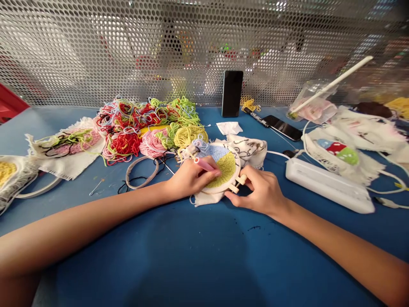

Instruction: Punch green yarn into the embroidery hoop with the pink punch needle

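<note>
My left hand (188, 178) is closed around a pink punch needle (205, 165), its shaft slanting over the embroidery hoop (238, 164). White cloth is stretched in the hoop, with a light blue yarn patch (217, 150) and a yellow-green yarn patch (227, 169). The punch needle's tip is hidden by my fingers. On the hoop's right side, my right hand (265, 189) grips the rim beside its pale screw fitting (235, 187), thumb below and fingers above. Loose cloth (252, 149) with dark curved lines bunches out behind the hoop.
Tangled yarn (128, 117) heaps at back left, near an empty hoop ring (128, 175). A phone (232, 94) stands against the perforated metal screen (143, 51); another phone (283, 127) lies flat by a marker (255, 117). A white lamp bar (329, 183) and stitched cloth (338, 149) are right.
</note>
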Demonstrator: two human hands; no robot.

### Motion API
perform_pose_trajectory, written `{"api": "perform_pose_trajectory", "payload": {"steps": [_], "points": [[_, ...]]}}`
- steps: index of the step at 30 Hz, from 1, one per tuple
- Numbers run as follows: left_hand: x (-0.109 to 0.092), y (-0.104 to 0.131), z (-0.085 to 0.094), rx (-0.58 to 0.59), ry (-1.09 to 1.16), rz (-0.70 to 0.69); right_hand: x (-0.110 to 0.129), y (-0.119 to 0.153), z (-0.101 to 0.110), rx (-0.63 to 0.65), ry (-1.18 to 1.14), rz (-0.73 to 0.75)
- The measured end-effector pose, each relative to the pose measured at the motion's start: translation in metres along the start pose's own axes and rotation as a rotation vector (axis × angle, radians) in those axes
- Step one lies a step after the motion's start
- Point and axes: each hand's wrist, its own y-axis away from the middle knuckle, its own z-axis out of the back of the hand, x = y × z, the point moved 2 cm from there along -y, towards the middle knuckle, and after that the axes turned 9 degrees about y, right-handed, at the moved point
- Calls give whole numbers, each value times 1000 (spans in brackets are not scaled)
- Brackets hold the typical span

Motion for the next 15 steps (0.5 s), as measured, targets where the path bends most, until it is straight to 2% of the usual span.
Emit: {"api": "perform_pose_trajectory", "payload": {"steps": [3, 8, 11, 15], "points": [[3, -1, -2, -17, 99, 99, 1, 0, 0, 2, 8, 5], [8, 1, 2, -249, 465, 310, -3, 1, -3, 55, 50, -19], [11, 1, 5, -372, 579, 347, -5, 3, -5, 90, 54, -39], [14, 0, 8, -490, 624, 364, -7, 4, -7, 123, 68, -66]]}}
